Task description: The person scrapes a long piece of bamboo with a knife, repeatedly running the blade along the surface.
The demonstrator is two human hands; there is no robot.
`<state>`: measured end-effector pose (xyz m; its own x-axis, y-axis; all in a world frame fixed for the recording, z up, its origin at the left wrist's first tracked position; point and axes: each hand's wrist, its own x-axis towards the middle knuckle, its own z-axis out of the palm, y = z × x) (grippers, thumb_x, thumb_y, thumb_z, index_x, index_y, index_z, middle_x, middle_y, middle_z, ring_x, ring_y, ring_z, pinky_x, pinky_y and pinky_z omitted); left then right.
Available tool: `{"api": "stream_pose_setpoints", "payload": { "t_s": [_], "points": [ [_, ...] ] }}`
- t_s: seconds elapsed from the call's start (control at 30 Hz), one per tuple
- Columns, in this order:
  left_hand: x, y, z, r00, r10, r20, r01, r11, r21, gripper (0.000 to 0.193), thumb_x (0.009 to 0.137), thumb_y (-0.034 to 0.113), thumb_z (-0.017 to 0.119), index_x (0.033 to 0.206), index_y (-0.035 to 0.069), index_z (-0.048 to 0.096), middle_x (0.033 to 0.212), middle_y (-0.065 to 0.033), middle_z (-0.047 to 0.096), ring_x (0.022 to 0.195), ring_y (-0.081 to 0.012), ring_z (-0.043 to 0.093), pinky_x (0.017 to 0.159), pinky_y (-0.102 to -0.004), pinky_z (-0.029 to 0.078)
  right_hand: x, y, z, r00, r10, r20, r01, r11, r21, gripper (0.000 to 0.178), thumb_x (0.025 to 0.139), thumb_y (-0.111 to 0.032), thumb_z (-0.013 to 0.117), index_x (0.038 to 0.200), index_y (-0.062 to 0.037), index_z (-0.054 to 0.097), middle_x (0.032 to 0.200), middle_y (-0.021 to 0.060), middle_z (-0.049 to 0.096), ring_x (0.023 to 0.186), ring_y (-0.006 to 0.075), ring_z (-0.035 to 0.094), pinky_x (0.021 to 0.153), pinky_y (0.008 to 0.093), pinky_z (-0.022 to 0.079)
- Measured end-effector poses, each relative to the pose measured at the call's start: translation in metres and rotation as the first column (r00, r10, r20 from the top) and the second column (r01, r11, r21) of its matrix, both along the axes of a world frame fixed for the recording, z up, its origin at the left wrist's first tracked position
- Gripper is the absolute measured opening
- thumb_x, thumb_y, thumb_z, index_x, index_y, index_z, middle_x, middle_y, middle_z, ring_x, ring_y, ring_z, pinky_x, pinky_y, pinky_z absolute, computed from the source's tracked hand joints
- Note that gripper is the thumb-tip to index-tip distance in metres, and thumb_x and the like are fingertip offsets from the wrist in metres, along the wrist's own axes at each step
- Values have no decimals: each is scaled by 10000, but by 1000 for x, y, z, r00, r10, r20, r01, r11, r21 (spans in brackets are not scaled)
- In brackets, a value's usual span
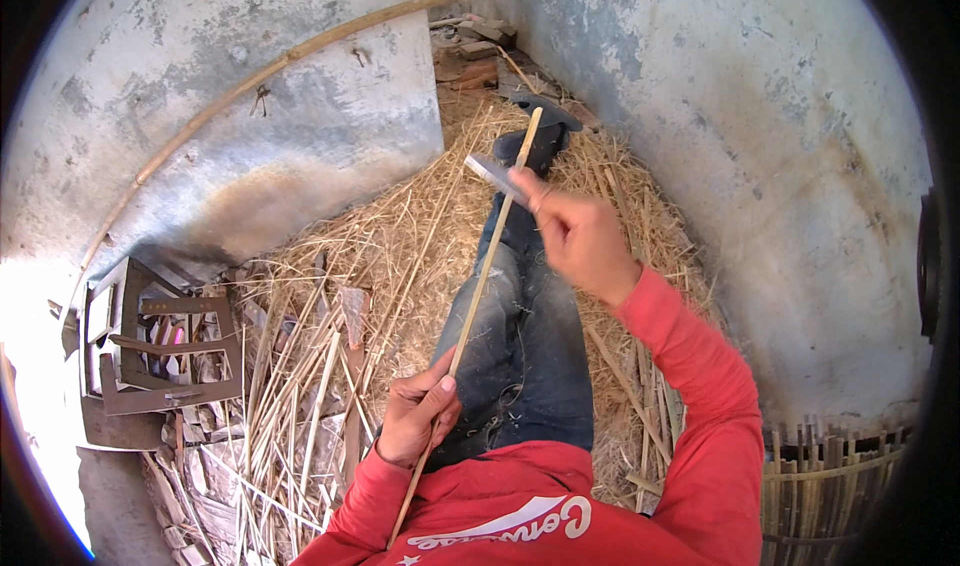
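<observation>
A long thin bamboo strip (483, 274) runs slantwise over my outstretched legs, its near end by my waist and its far end above my feet. My left hand (420, 411) is closed round its lower part, thumb on top. Farther up, my right hand (578, 236) grips a knife (495, 178), whose pale flat blade lies across the strip near the far end. The knife's handle is hidden in my fist. Jeans (540, 366) cover my legs beneath the strip.
Straw-like shavings (400, 236) cover the floor around my legs. Loose bamboo strips (310, 416) lie at left, beside a broken dark frame (165, 351). A long curved pole (290, 58) leans along the left wall. At lower right stands a slatted bamboo basket (835, 486).
</observation>
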<state>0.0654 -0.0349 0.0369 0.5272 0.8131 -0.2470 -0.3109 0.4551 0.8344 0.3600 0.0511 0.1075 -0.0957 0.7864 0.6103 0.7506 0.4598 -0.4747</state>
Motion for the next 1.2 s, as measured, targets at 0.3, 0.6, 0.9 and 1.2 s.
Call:
{"api": "stream_pose_setpoints", "payload": {
  "t_s": [0.3, 0.6, 0.9, 1.2],
  "points": [
    [1, -1, -5, 998, 15, -53, -16, 1000, -14, 465, 1044, 197, 638, 1481, 59, 561, 599, 0, 494, 449, -84, 411, 429, -224, 328, -64, -67, -22, 958, 279, 70, -264, 950, -169, 549, 858, -43, 630, 1397, -142, 667, 675, 131, 563, 571, 299, 592, 548, 432, 484],
    [-9, 0, 5, 1000, 6, 30, -6, 1000, 1, 473, 1024, 107, 655, 1484, 56, 560, 640, -13, 532, 465, -74, 448, 414, -213, 358, 1, 8, -3, 993, -115, 35, 109, 983, 148, 462, 911, -3, 614, 1352, -114, 690, 679, 140, 572, 566, 283, 572, 526, 407, 453],
    [4, 7, 1, 999, 36, 6, -36, 999, 12, 525, 998, 189, 699, 1479, 37, 553, 597, 5, 504, 406, -82, 401, 410, -223, 319, -58, -75, -34, 948, 297, 114, -282, 950, -131, 658, 852, -34, 643, 1492, -173, 580, 651, 118, 550, 541, 264, 565, 528, 409, 486],
    [4, -1, 14, 999, -22, -30, 24, 998, 62, 524, 975, 178, 726, 1440, -10, 574, 590, 8, 508, 410, -73, 403, 411, -224, 311, 9, 13, 5, 995, -81, -61, 93, 966, 242, 520, 871, 39, 601, 1365, -100, 687, 649, 147, 547, 506, 252, 502, 522, 392, 430]
  ]
}}
